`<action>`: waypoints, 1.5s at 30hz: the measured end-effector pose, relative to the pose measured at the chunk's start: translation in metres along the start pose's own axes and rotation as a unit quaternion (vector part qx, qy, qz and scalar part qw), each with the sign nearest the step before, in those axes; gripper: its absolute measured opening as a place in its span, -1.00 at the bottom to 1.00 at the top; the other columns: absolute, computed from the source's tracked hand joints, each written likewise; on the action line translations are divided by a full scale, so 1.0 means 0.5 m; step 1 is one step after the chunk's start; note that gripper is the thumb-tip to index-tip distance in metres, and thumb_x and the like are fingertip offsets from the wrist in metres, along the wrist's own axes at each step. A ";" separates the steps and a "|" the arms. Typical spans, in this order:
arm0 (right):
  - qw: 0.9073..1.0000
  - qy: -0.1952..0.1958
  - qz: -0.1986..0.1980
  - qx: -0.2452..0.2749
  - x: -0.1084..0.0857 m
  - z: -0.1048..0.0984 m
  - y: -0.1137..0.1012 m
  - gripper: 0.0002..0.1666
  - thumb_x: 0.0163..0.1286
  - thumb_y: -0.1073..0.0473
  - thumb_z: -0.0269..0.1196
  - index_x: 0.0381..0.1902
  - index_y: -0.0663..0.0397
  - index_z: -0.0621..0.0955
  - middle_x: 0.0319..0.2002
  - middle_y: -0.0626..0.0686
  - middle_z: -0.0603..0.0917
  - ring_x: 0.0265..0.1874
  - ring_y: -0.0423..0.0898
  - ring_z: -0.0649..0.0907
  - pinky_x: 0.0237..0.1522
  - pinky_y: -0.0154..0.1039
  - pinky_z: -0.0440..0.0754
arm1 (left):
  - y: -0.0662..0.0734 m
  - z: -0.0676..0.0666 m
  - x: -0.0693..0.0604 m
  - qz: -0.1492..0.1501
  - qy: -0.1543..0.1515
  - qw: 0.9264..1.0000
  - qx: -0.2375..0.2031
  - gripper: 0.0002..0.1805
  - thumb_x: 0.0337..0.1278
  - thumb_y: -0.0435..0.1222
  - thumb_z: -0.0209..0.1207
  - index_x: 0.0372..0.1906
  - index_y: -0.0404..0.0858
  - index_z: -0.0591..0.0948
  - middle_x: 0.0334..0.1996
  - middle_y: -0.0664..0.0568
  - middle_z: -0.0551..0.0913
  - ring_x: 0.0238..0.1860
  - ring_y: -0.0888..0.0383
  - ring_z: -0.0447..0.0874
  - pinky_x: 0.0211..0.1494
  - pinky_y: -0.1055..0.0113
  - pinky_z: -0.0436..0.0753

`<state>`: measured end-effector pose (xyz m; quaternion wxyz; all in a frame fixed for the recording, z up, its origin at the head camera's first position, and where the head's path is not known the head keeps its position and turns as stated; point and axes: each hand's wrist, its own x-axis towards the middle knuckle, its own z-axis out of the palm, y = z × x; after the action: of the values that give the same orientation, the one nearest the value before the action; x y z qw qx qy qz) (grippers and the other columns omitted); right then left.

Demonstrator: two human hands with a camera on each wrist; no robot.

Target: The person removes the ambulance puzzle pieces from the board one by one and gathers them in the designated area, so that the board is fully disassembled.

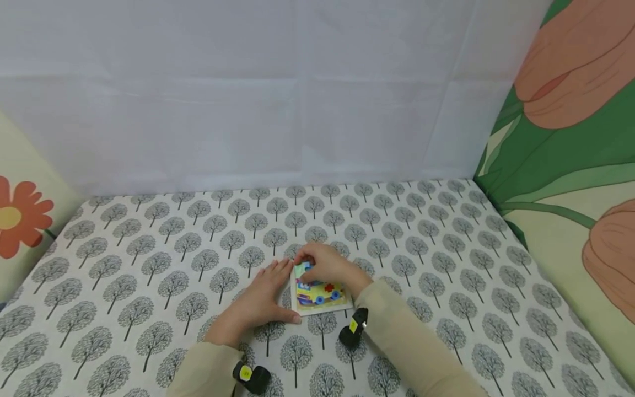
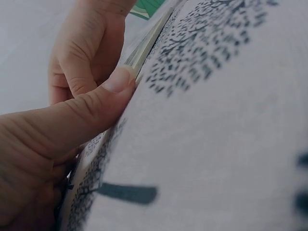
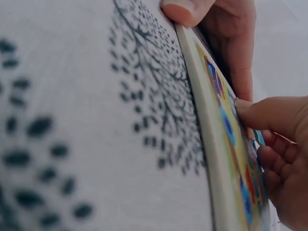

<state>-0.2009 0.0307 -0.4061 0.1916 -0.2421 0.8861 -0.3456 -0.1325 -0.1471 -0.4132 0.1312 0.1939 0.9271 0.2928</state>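
Observation:
A small square board (image 1: 322, 312) with a pale rim and a yellow vehicle picture (image 1: 317, 293) lies flat on the cloth. My left hand (image 1: 263, 300) is spread along its left side; the thumb (image 2: 118, 82) touches the rim at the near left corner. Over the board's upper left part, my right hand (image 1: 329, 267) has its fingers curled and its thumb (image 3: 250, 113) low against the picture. A small light-blue piece (image 3: 260, 137) shows between that thumb and the fingers in the right wrist view; its outline is mostly hidden.
The table has a white cloth (image 1: 198, 237) printed with dark trees. Behind it hangs a plain white sheet (image 1: 248, 110). Flowered fabric stands at both sides, with a red flower (image 1: 25, 215) at left and large pink ones (image 1: 575, 71) at right.

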 end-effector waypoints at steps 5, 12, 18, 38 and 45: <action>0.998 0.004 -0.003 -0.055 0.000 -0.001 -0.019 -0.67 0.04 0.19 0.40 -0.19 -0.12 0.59 -0.20 -0.14 0.58 -0.22 -0.22 0.53 -0.07 -0.32 0.51 | 0.001 -0.004 -0.004 0.000 0.005 1.000 0.002 0.26 -0.39 0.11 0.42 0.43 -0.34 0.02 0.43 -0.25 -0.02 0.43 -0.24 -0.21 0.42 -0.16 -0.19; 0.997 -0.010 0.012 -0.078 0.004 -0.006 -0.032 -0.68 0.04 0.18 0.40 -0.24 -0.12 0.55 -0.24 -0.15 0.55 -0.25 -0.23 0.51 -0.08 -0.33 0.49 | 0.001 -0.004 -0.004 0.002 0.008 1.000 -0.001 0.26 -0.39 0.12 0.42 0.43 -0.31 0.01 0.43 -0.25 -0.01 0.43 -0.25 -0.21 0.42 -0.16 -0.19; 0.998 -0.006 0.003 -0.059 -0.001 -0.003 -0.029 -0.67 0.04 0.24 0.39 -0.27 -0.13 0.50 -0.26 -0.14 0.52 -0.29 -0.21 0.50 -0.21 -0.37 0.49 | -0.001 -0.002 -0.002 0.001 0.009 1.000 -0.003 0.26 -0.40 0.11 0.43 0.43 -0.32 0.02 0.43 -0.24 -0.01 0.43 -0.24 -0.22 0.42 -0.15 -0.20; 0.999 0.012 0.011 0.044 -0.003 -0.003 0.000 -0.68 0.06 0.26 0.38 -0.31 -0.19 0.51 -0.20 -0.09 0.65 -0.30 -0.21 0.61 -0.24 -0.34 0.57 | 0.007 -0.001 -0.002 -0.004 -0.005 1.000 -0.005 0.23 -0.36 0.08 0.42 0.41 -0.40 0.04 0.43 -0.24 -0.04 0.44 -0.24 -0.25 0.42 -0.15 -0.24; 0.987 0.051 0.037 0.151 -0.001 0.000 0.013 -0.74 0.11 0.29 0.33 -0.23 -0.08 0.59 -0.42 -0.03 0.62 -0.51 -0.14 0.60 -0.44 -0.31 0.60 | 0.004 0.000 0.000 -0.011 -0.007 1.000 -0.002 0.23 -0.35 0.09 0.41 0.41 -0.40 0.04 0.44 -0.24 -0.04 0.44 -0.23 -0.24 0.42 -0.14 -0.24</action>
<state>-0.2023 0.0354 -0.4103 0.1931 -0.1592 0.8408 -0.4799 -0.1320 -0.1459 -0.4120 0.1410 0.1853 0.9276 0.2921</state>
